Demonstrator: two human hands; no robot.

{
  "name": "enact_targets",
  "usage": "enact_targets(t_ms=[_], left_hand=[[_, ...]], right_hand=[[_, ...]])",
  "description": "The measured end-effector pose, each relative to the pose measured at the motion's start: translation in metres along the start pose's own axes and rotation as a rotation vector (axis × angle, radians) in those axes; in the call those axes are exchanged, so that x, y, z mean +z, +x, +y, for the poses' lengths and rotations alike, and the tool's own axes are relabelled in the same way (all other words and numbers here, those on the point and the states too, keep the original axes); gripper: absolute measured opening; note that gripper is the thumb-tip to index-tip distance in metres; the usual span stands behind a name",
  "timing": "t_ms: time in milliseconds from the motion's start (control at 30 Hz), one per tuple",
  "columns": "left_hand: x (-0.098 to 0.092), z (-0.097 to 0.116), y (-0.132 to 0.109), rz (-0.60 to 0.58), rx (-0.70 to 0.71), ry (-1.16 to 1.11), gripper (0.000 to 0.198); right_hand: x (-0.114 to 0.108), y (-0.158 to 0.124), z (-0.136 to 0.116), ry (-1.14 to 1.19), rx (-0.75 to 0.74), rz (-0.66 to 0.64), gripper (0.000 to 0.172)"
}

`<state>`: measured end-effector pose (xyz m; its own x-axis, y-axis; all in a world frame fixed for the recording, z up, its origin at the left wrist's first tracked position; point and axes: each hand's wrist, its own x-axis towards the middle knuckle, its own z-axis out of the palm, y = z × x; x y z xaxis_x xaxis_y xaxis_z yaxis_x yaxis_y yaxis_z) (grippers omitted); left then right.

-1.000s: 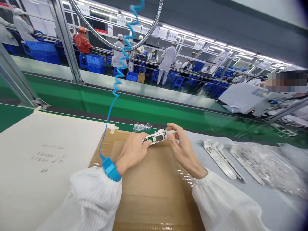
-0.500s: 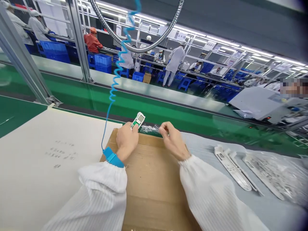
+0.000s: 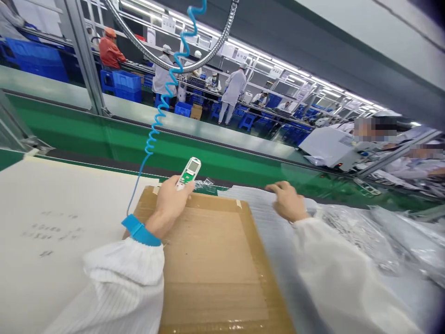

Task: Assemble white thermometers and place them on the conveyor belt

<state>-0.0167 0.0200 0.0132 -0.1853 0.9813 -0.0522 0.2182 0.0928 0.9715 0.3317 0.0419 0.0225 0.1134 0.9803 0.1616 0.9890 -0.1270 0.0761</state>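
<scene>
My left hand (image 3: 168, 205) grips the lower end of a white handheld device (image 3: 189, 172) with a green circuit board and a small screen, holding it upright over the cardboard's far edge. A blue wrist strap (image 3: 141, 230) circles that wrist, and its coiled blue cord (image 3: 156, 116) rises out of view. My right hand (image 3: 287, 201) has its fingers curled on a ribbed grey plastic sheet (image 3: 250, 195), right of the device. Below both hands lies a brown cardboard sheet (image 3: 208, 269). A small clear bag (image 3: 205, 185) sits just beyond my left hand.
A plastic bag of parts (image 3: 358, 236) lies to the right. A cream board (image 3: 52, 227) lies to the left. Beyond runs a green conveyor (image 3: 104, 130), then a grey machine (image 3: 328, 148). Co-workers (image 3: 234, 88) and blue crates (image 3: 125, 86) stand farther away.
My left hand has lifted the device upright. My right hand has left the clear bag and moved right onto the grey sheet, which now covers the white parts seen earlier.
</scene>
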Motion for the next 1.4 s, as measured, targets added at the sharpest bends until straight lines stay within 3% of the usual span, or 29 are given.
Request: enact_targets(t_ms=[133, 267, 400, 533, 667, 733, 800, 933, 1033, 1167, 1400], left_hand=[[0.004, 0.001, -0.004, -0.212, 0.003, -0.294, 0.026], [0.003, 0.006, -0.009, -0.332, 0.012, -0.388, 0.027], [0.002, 0.01, -0.012, -0.403, 0.016, -0.495, 0.032], [0.004, 0.01, -0.011, -0.408, -0.01, -0.484, 0.026], [0.006, 0.003, -0.004, -0.259, -0.003, -0.35, 0.038], [0.007, -0.003, 0.0, -0.189, 0.111, -0.223, 0.035], [0.007, -0.009, 0.002, -0.191, 0.255, -0.098, 0.03], [0.009, -0.015, 0.0, -0.284, 0.393, 0.064, 0.034], [0.009, -0.015, -0.002, -0.275, 0.424, 0.106, 0.035], [0.01, -0.013, -0.003, -0.266, 0.436, 0.082, 0.031], [0.024, -0.011, -0.017, -0.349, 0.469, 0.106, 0.037]], right_hand=[[0.008, -0.001, 0.071, -0.156, -0.017, -0.085, 0.021], [0.003, 0.002, 0.085, -0.03, 0.015, -0.077, 0.007], [-0.034, 0.002, 0.053, 0.349, 0.063, -0.069, 0.018], [-0.059, -0.009, -0.017, 0.988, 0.095, -0.193, 0.034], [-0.041, -0.025, -0.092, 1.547, 0.012, -0.391, 0.05], [-0.023, -0.03, -0.12, 1.719, -0.009, -0.446, 0.048], [-0.005, -0.034, -0.139, 1.819, -0.031, -0.452, 0.044], [0.015, -0.039, -0.151, 1.793, -0.133, -0.355, 0.037], [0.014, -0.043, -0.149, 1.735, -0.195, -0.3, 0.038], [0.01, -0.048, -0.146, 1.718, -0.25, -0.33, 0.038], [0.015, -0.05, -0.152, 1.932, -0.094, -0.308, 0.044]])
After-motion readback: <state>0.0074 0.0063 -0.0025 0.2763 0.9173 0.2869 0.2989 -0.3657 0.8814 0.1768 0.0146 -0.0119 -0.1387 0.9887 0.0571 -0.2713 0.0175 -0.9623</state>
